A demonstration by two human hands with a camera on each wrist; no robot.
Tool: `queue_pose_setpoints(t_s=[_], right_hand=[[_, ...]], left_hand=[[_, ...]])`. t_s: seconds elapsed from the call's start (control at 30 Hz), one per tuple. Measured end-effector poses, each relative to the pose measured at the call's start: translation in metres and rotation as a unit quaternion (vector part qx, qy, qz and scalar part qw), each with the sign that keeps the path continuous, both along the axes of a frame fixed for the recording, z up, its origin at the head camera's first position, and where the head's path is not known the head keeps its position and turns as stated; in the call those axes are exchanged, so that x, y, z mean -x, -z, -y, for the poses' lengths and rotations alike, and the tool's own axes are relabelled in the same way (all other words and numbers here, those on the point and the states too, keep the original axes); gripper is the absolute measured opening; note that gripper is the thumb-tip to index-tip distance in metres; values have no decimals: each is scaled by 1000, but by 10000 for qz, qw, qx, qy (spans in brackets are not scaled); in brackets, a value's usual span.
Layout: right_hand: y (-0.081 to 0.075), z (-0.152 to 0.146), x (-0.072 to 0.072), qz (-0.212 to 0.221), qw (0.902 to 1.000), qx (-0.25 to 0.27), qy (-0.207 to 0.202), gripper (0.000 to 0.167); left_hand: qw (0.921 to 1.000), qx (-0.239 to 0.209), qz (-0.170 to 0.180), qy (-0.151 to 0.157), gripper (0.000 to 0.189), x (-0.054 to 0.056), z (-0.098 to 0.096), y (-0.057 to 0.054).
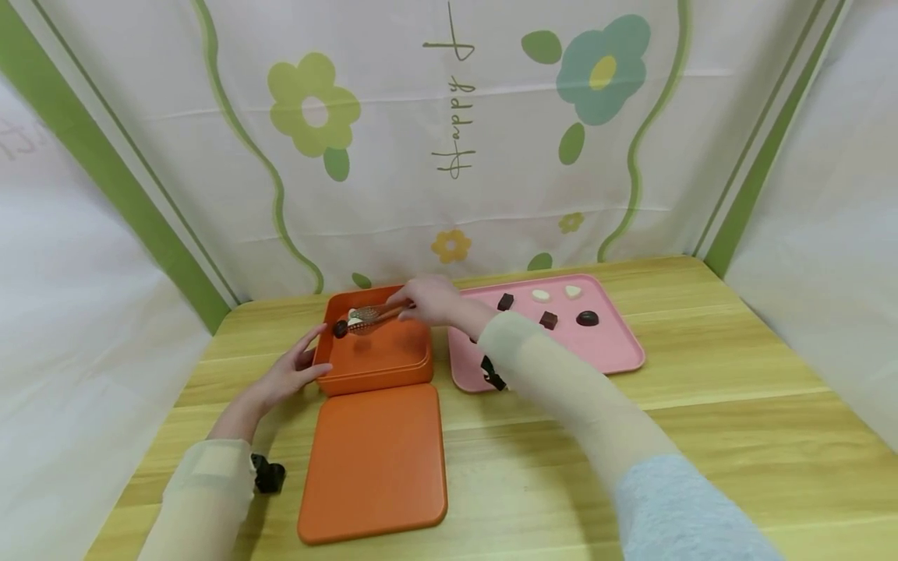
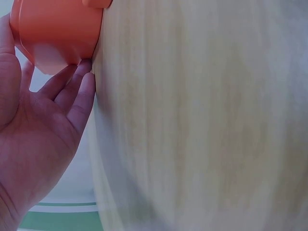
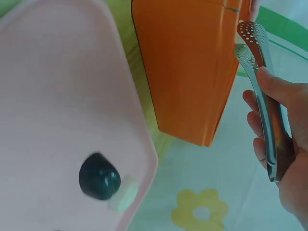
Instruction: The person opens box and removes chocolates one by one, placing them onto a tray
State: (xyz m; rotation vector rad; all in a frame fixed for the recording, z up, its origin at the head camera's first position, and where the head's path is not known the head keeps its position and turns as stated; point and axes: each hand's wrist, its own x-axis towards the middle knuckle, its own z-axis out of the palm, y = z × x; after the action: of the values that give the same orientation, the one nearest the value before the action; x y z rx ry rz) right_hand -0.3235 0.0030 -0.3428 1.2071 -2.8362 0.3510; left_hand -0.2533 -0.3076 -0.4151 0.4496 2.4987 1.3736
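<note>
A white cloth [image 1: 393,195] printed with flowers and green bands stands behind a wood-grain desk [image 1: 737,389]. An orange box [image 1: 375,380], without its cover, sits by the desk's far edge, left of the middle. An orange lid [image 1: 375,467] lies flat before it, towards the desk's near edge; contact between the two cannot be confirmed.

Left hand [image 1: 291,374]: at the box's left side, thumb and fingers apart, fingertips touching the outer wall. Right hand [image 1: 431,300]: above the box's right wall, grip clamped on metal tongs [image 1: 382,313]. The perforated heads of the tongs stand slightly apart, inside the box beside a dark round piece [image 1: 341,329] and a white piece [image 1: 352,315]. Whether the heads touch either piece cannot be determined.

A pink tray [image 1: 610,358] lies right of the box, along the desk's far edge. Towards its far edge it carries two brown blocks [image 1: 506,301], two white pieces [image 1: 540,295] and, near the right edge, a dark domed piece [image 1: 588,318]. The right forearm covers part of its left side.
</note>
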Motion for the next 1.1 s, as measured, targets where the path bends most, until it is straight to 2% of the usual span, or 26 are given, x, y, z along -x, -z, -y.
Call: queue_pose_setpoints(t_s=[0.33,0.47,0.8,1.1], right_hand=[[-11,-33,-2,-16,9999,155,12,35],[-15,-45,-5,27,9992,388,-91,36],[-29,-71,-21,139,9953,900,-317,37],[-33,-103,-36,559,9913,1186,-69,38]], left_hand=[[10000,34,45,-34,78,-1,1,0],[10000,28,77,-51,77,-1,0,0],[10000,-23,91,-18,77,-1,1,0],[10000,38,64,-36,78,1,2,1]])
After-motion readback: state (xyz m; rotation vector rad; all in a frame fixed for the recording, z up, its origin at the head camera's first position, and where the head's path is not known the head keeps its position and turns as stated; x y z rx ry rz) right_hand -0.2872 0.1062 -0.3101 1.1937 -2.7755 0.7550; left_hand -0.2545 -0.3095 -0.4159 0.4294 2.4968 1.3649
